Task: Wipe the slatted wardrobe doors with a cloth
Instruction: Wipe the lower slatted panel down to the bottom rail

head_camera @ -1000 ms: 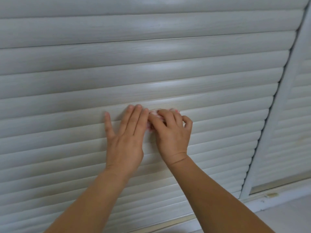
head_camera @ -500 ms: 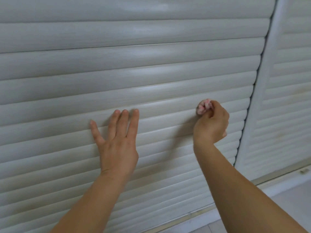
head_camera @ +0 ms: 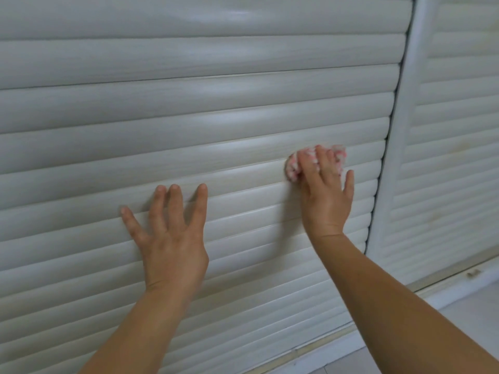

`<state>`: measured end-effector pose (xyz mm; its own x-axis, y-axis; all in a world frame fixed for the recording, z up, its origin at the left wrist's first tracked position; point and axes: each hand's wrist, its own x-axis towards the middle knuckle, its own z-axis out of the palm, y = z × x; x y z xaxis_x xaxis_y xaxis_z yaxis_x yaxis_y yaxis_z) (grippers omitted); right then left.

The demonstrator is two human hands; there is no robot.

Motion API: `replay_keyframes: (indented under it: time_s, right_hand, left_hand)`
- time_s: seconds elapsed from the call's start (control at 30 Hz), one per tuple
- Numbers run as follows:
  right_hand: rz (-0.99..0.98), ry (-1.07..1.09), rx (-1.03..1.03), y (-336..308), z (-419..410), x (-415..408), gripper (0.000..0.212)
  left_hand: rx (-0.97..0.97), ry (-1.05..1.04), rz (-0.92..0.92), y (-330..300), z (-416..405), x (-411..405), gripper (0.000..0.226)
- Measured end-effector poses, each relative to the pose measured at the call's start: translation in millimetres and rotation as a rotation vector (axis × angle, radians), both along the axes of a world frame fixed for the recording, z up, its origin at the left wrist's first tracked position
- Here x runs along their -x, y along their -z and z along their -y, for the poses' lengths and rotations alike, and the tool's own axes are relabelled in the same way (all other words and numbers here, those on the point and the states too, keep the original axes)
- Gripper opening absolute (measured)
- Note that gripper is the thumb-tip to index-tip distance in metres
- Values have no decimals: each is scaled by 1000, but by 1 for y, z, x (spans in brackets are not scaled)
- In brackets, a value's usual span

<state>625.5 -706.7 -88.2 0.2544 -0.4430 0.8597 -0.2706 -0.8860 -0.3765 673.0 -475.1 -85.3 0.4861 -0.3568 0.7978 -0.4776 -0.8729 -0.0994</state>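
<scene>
A pale grey slatted wardrobe door [head_camera: 189,109] fills most of the view. My right hand [head_camera: 325,195] presses a small pink-and-white cloth [head_camera: 293,164] flat against a slat near the door's right edge, fingers spread straight over it. Most of the cloth is hidden under the fingers. My left hand [head_camera: 168,233] rests flat on the slats lower and to the left, fingers spread, holding nothing.
A white vertical frame post [head_camera: 399,147] separates this door from a second slatted door [head_camera: 453,147] on the right. A white bottom rail [head_camera: 337,344] runs under the doors, with pale floor [head_camera: 469,306] at the lower right.
My right hand moved the cloth away from the left hand to the right, then opened from a fist to flat fingers pressing the cloth. The left hand stayed flat, its fingers now spread wider.
</scene>
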Motion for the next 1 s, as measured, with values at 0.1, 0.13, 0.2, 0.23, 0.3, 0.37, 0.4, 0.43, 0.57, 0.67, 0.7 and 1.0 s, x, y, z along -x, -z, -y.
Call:
replay_keyframes:
  time_s: [0.1, 0.13, 0.2, 0.23, 0.3, 0.37, 0.4, 0.43, 0.57, 0.67, 0.7, 1.0]
  right_hand:
    - [-7, 69, -231, -8, 28, 12, 47]
    - [-4, 98, -302, -11, 37, 15, 45]
    - [11, 136, -422, -15, 50, 19, 41]
    - [36, 145, -471, -15, 53, 19, 39]
    - [118, 150, -558, -11, 49, 16, 38]
    - [214, 141, -581, -1, 34, 9, 38]
    - [263, 130, -570, 4, 22, 5, 40]
    - [301, 116, -548, 9, 8, 0, 42]
    - [298, 42, -333, 40, -64, -25, 39]
    - [156, -36, -33, 80, -121, -35, 35]
    - [110, -65, 78, 91, -128, -35, 34]
    - [113, 27, -409, 71, -40, -12, 36]
  left_hand:
    - [-4, -4, -9, 0, -1, 1, 101]
    - [-5, -4, -11, 0, -1, 2, 100]
    - [-15, -11, -14, -1, 0, 3, 99]
    - [-17, -12, -17, -1, 0, 3, 99]
    - [-15, -16, -23, 0, 0, 2, 100]
    - [-13, -19, -28, 1, 2, 3, 99]
    - [-7, -13, -29, 1, 2, 3, 99]
    - [4, -1, -30, 1, 2, 3, 97]
    - [61, 53, -51, 5, -5, 3, 91]
    - [83, 80, -67, 19, -14, 4, 81]
    - [88, 89, -75, 26, -16, 4, 80]
    - [97, 169, -148, 64, -16, 11, 81]
